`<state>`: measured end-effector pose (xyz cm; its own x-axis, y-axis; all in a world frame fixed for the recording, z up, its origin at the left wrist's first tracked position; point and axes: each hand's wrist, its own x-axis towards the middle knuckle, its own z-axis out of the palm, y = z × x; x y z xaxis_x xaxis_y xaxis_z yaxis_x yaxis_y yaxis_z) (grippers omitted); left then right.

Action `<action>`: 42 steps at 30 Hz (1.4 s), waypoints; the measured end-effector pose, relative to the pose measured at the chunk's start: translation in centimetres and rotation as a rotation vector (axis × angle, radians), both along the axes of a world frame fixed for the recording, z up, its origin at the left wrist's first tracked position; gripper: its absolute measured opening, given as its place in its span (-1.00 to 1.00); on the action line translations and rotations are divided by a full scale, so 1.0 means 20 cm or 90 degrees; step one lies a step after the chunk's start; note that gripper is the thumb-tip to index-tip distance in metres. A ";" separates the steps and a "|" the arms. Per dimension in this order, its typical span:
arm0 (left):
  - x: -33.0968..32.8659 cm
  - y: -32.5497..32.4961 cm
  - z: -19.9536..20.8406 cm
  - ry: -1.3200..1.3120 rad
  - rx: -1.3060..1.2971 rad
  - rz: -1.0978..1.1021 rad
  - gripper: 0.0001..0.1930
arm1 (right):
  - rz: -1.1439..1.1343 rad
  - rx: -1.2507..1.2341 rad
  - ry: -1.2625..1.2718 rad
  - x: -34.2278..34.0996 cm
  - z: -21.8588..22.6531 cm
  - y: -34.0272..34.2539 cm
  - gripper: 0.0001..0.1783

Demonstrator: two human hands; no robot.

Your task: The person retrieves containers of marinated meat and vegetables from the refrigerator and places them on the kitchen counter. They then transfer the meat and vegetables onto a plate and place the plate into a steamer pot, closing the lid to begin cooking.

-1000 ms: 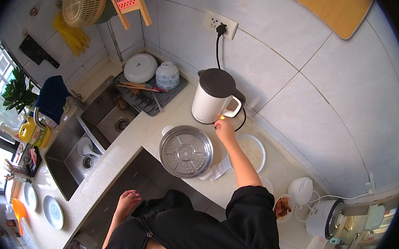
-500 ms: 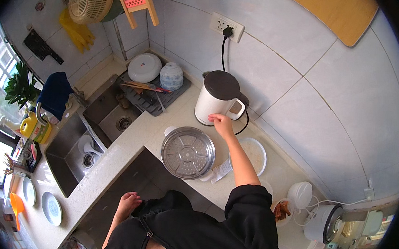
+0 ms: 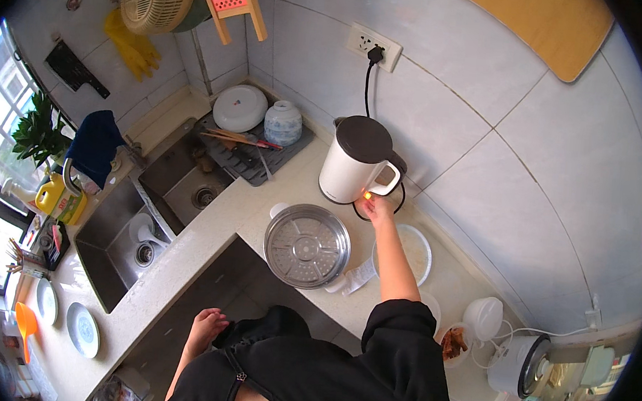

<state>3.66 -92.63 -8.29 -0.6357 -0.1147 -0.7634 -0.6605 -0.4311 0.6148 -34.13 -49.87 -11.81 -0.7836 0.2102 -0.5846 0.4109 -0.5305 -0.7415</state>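
Note:
A white electric kettle (image 3: 344,174) with a dark lid stands against the tiled wall. My right hand (image 3: 375,206) is at its foot, just under the handle, fingers curled together and holding nothing that I can see. At the fingertips a small yellow-orange light (image 3: 367,196) glows; whether the fingers press on it is hard to make out. My left hand (image 3: 208,326) hangs by my waist, fingers loosely bent and holding nothing. Between me and the kettle sits a round steel steamer pot (image 3: 307,246) with white handles and a see-through lid.
A round white-rimmed lid or dish (image 3: 428,256) lies beneath my right forearm. The kettle's black plug (image 3: 375,54) is in a wall socket. To the left are a double steel sink (image 3: 109,259) and a drying mat with a plate (image 3: 239,108) and bowls (image 3: 282,124). A rice cooker (image 3: 513,363) stands right.
My right hand has slid right along the kettle's foot, from the front to below the handle. The yellow-orange glow now shows. The left hand has not moved.

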 end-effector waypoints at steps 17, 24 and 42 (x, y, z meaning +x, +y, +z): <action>0.06 -0.04 -0.01 -0.003 -0.028 0.007 -0.75 | -0.012 -0.043 -0.018 0.09 0.07 0.02 -0.74; 0.11 -0.05 -0.01 -0.001 -0.028 0.032 -0.76 | 0.196 0.190 0.086 0.34 0.45 -0.11 -0.85; 0.26 -0.08 -0.07 -0.009 -0.017 0.093 -0.82 | -0.027 0.598 0.283 0.07 0.75 0.06 -0.58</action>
<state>8.77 -94.29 -9.64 -0.6004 -0.2256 -0.7672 -0.6000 -0.5072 0.6187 -32.63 -48.76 3.29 -0.8695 0.4643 0.1686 -0.0059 0.3316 -0.9434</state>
